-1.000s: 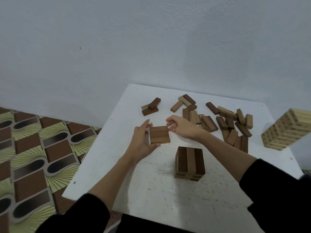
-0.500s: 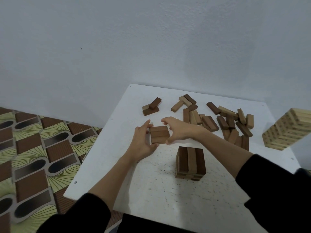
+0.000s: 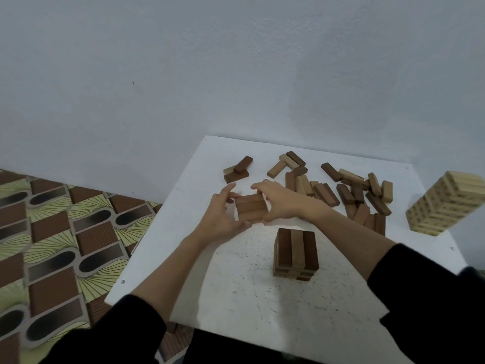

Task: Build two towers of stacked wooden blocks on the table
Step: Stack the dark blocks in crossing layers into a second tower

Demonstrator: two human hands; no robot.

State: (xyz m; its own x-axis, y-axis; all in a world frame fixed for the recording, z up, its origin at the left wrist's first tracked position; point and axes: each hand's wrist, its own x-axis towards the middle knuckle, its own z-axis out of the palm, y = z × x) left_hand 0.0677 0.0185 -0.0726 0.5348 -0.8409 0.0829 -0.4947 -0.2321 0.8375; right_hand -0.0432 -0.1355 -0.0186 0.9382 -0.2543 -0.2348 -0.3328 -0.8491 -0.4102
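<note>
A layer of three brown blocks [image 3: 250, 207] lies side by side on the white table [image 3: 262, 298]. My left hand [image 3: 223, 216] grips its left end, thumb at the near corner. My right hand [image 3: 278, 202] grips its right end, fingers curled over the far edge. A short stacked tower [image 3: 295, 252] of brown blocks stands nearer to me, right of my hands. Loose brown and pale blocks [image 3: 354, 193] lie scattered behind my right wrist.
A tall pale block tower [image 3: 443, 203] stands at the table's right edge. A small pile of three blocks [image 3: 237, 170] lies at the far left of the table. The wall runs behind the table, and patterned floor [image 3: 52, 232] lies to the left.
My right hand moved from the far right corner of the three-block layer down around its right end. My left hand stayed at the left end.
</note>
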